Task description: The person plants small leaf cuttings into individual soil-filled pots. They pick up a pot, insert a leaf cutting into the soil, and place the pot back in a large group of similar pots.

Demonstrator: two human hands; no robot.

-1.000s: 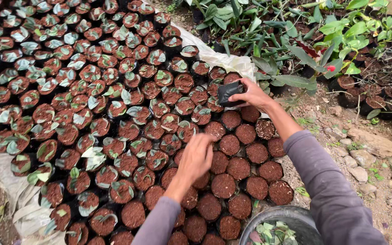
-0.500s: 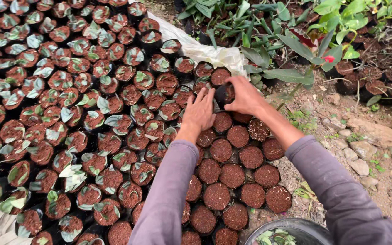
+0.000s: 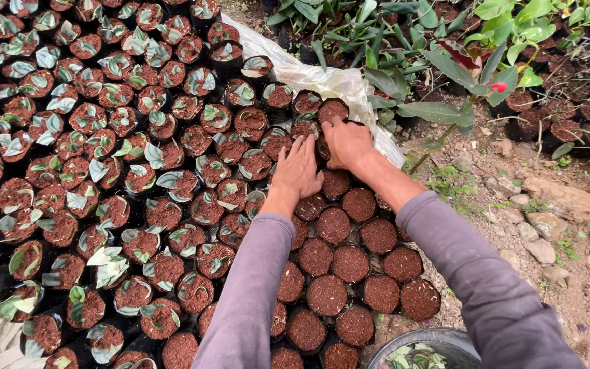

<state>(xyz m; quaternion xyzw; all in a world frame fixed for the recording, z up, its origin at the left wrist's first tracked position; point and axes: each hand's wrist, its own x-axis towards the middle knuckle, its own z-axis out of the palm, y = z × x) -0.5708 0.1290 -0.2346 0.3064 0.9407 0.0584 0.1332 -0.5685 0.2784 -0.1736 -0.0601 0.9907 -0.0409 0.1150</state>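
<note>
Quickly: both hands were at the far right edge of a big block of small black plastic nursery pots. The left hand point(image 3: 298, 171) lay flat, palm down, fingers apart, resting on the tops of pots and clamped on nothing. The right hand point(image 3: 347, 143) was palm down just beside it, thumb pointing far and fingers bent over the right side. Whether those fingers gripped anything could not be told.

Between the two hands sat a dark black plastic pot point(image 3: 321, 145), touched by both. It stood at the edge row, close to the crumpled clear-white plastic sheet point(image 3: 336, 82).

Judged step: settling that pot into line with its neighbours, hands pressing and steadying rather than lifting. Any further handling would call for a light squeeze on the soft wall, keeping the pot upright so no soil spilled.

Near the sleeves stood pots filled with red-brown soil only point(image 3: 327, 295). To the left, pots holding green-and-white leafy seedlings point(image 3: 167, 180) packed the bed. At the near edge was a round grey bucket point(image 3: 423, 336) with leaves inside. On the far right, broad-leaved green plants with a red flower point(image 3: 499, 87) grew above stony bare ground point(image 3: 548, 205).
</note>
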